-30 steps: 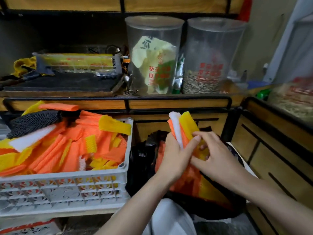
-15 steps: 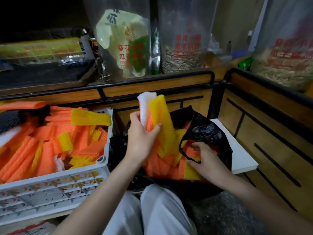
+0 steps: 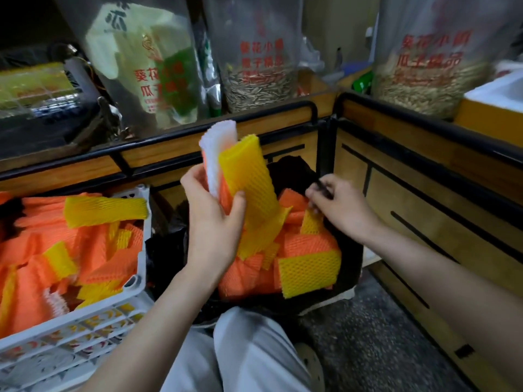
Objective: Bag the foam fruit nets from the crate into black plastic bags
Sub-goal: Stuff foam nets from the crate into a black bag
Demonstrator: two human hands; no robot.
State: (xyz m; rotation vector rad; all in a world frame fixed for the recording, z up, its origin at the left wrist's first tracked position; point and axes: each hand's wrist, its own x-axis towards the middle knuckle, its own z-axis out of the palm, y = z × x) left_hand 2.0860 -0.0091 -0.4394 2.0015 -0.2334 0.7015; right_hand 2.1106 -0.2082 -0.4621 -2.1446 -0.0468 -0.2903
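My left hand (image 3: 215, 222) grips an upright bunch of foam nets (image 3: 240, 168), white, orange and yellow, above the open black plastic bag (image 3: 349, 267). The bag lies in the centre and holds several orange and yellow nets (image 3: 308, 267). At the bag's far right rim my right hand (image 3: 336, 213) pinches the thin black handle and holds it up. On the left, the white slatted crate (image 3: 85, 329) is piled with orange and yellow nets (image 3: 93, 239).
A wooden counter with a black metal rail (image 3: 254, 125) runs behind and along the right. On it stand clear tubs of seeds (image 3: 260, 80) and packets. Grey speckled floor (image 3: 368, 349) lies at the lower right, my knee in pale trousers at the bottom centre.
My right hand let go of the net bunch and moved right and up to the bag's edge, pulling the handle so the bag's mouth is wider. My left hand kept hold of the bunch.
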